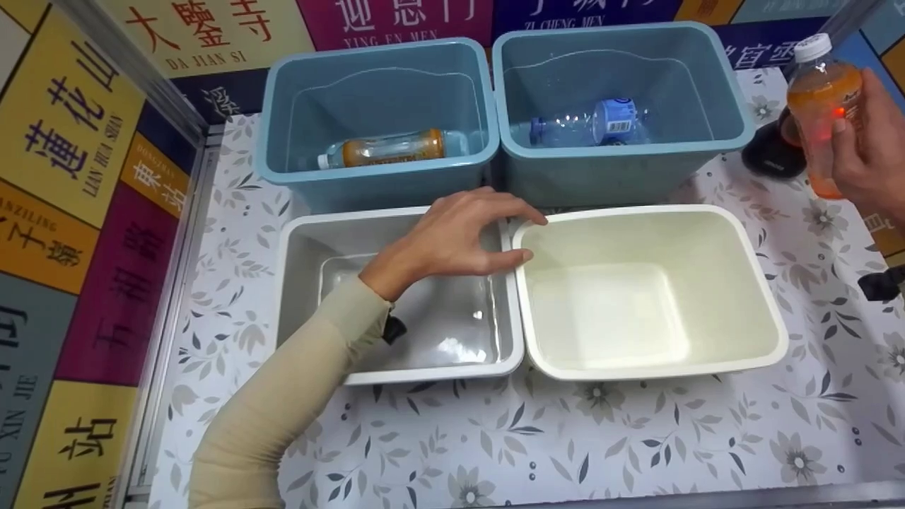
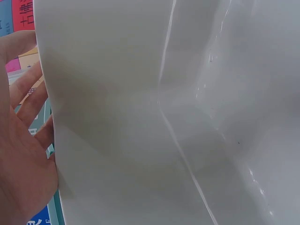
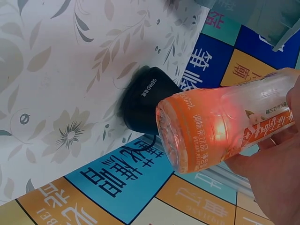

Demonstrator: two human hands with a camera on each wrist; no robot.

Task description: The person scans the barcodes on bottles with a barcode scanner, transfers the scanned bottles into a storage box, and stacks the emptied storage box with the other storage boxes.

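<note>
An orange-labelled drink bottle (image 1: 809,109) with a white cap is gripped upright in my right hand (image 1: 873,159) at the far right. Behind it stands a black scanner (image 3: 143,101), and a red glow falls on the label. Above the grey bin (image 1: 399,377) reaches my left hand (image 1: 466,237), holding nothing, its thumb and index finger spread at the rim of the cream bin (image 1: 654,369). In the left wrist view its fingers (image 2: 33,101) extend beside a pale bin wall.
Two blue bins stand behind. The left one (image 1: 375,173) contains an orange-labelled bottle (image 1: 392,147); the right one (image 1: 622,152) contains a clear bottle with a blue label (image 1: 615,120). A floral cloth (image 1: 601,438) covers the table, and printed panels (image 1: 85,134) line the sides.
</note>
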